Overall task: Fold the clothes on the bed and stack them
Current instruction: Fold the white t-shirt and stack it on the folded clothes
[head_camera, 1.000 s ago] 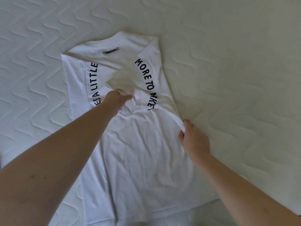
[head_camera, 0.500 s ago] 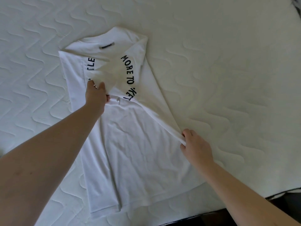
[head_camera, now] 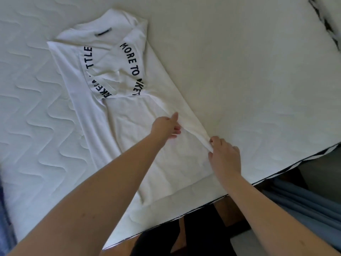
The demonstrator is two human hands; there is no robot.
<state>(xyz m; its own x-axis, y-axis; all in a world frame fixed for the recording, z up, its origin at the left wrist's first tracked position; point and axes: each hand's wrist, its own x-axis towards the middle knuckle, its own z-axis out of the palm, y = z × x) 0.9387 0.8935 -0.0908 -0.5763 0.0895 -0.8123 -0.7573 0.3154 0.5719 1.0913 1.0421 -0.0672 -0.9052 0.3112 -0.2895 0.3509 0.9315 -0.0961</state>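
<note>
A white T-shirt (head_camera: 132, 115) with black lettering lies flat on the quilted white mattress (head_camera: 249, 74), collar away from me, both sleeves folded in over its chest. My right hand (head_camera: 224, 156) pinches the shirt's right side edge and lifts a ridge of fabric. My left hand (head_camera: 166, 126) rests on the shirt's middle just left of that ridge, thumb up and fingers curled toward the fold; whether it holds cloth is hidden.
The mattress edge (head_camera: 276, 174) runs diagonally at the lower right. Beyond it lie blue fabric (head_camera: 304, 204) and a wooden floor (head_camera: 125, 248). More blue cloth (head_camera: 5, 218) shows at the far left edge.
My left hand let go of the folded sleeve near the lettering and moved right and toward me, to the shirt's middle beside my right hand. My right hand keeps its pinch on the side edge.
</note>
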